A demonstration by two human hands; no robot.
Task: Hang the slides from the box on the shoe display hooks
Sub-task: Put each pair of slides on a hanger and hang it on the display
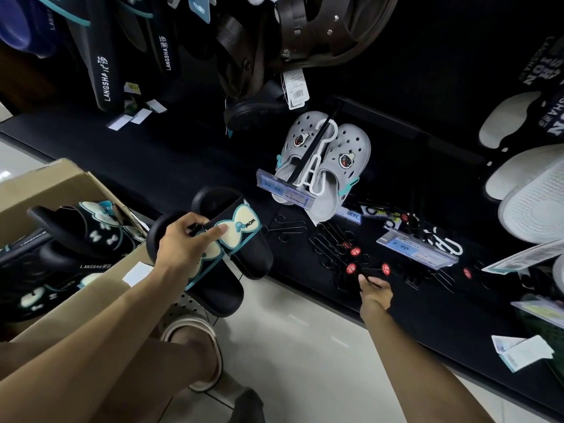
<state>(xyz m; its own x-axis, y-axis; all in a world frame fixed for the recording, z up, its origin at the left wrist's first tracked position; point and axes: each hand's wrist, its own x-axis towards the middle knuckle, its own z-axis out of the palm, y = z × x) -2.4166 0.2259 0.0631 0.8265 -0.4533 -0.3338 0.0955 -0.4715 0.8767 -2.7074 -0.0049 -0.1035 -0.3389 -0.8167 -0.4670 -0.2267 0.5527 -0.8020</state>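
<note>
My left hand [183, 244] grips a pair of black slides [235, 239] with cream bows and teal trim, held together above the floor next to the cardboard box [58, 184]. More slides of the same kind [88, 227] lie inside the box. My right hand [374, 290] reaches onto the low black display shelf [189, 166] and pinches one of the black wire hangers [332, 248] lying there in a pile with red tags. An empty display hook [416, 215] with a price strip juts out behind the pile.
Grey clogs [328, 166] hang on a white hanger from a hook above the pile. Black and brown sandals hang higher up; white slides [531, 190] fill the right. Loose labels lie on the shelf. My sandalled foot [195, 340] stands on the pale floor below.
</note>
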